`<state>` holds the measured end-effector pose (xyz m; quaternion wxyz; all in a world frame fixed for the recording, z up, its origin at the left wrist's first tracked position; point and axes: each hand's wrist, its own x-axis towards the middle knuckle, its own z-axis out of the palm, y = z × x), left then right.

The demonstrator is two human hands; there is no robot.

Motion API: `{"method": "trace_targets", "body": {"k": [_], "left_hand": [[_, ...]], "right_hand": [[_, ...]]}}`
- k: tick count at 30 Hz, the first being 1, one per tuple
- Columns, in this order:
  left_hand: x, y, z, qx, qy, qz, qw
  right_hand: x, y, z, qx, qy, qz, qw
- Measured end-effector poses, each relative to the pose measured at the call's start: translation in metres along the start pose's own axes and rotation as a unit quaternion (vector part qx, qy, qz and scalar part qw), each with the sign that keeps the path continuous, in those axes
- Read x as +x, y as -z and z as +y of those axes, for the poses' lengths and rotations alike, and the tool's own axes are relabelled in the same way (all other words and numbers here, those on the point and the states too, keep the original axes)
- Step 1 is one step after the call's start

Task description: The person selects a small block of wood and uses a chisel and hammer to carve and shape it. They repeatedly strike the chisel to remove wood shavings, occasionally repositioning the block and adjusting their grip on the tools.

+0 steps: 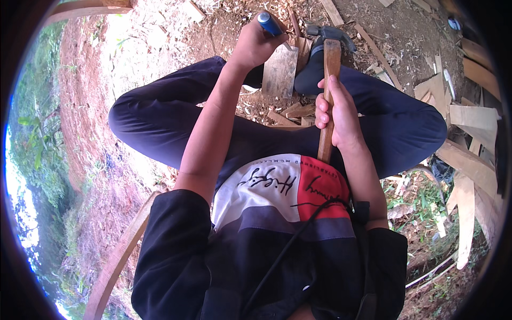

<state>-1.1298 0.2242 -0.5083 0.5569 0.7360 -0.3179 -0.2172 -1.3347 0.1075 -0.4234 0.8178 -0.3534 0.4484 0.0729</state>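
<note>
My left hand (pixel 253 45) is wrapped round the blue handle of a chisel (pixel 271 24). The chisel slants down, its metal blade meeting the top end of a pale wooden block (pixel 280 73) between my feet. In my right hand (pixel 343 114) is a claw hammer (pixel 332 56), gripped around the middle of its square wooden handle. Its dark metal head lies to the right of the chisel, past my dark-clad foot (pixel 310 77). The handle's lower end reaches back to my shirt.
I sit with folded legs on bare ground strewn with wood shavings. Offcuts (pixel 300 113) lie between my legs. Boards and scraps (pixel 472 160) pile up at the right. A curved wooden pole (pixel 120 256) runs along the left, with green plants (pixel 37 138) beyond.
</note>
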Motion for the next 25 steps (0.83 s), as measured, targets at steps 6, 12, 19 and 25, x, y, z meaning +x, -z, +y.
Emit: {"method": "trace_targets", "body": {"k": [6, 12, 19, 25], "left_hand": [[-0.0016, 0.0013, -0.0074, -0.019, -0.004, 0.009, 1.0], [-0.002, 0.0016, -0.0036, 0.034, 0.004, 0.004, 0.999], [-0.001, 0.0023, -0.0079, 0.027, -0.008, 0.004, 1.0], [-0.0001, 0.0025, -0.01, 0.033, -0.005, -0.004, 0.999]], "right_hand": [[0.0003, -0.0007, 0.0009, 0.004, -0.003, 0.001, 1.0], [-0.0002, -0.0019, 0.0012, -0.006, -0.003, 0.002, 1.0], [-0.0003, -0.0031, 0.0013, -0.02, 0.003, -0.001, 1.0], [0.0016, -0.0007, 0.0027, -0.02, 0.005, -0.008, 1.0]]}}
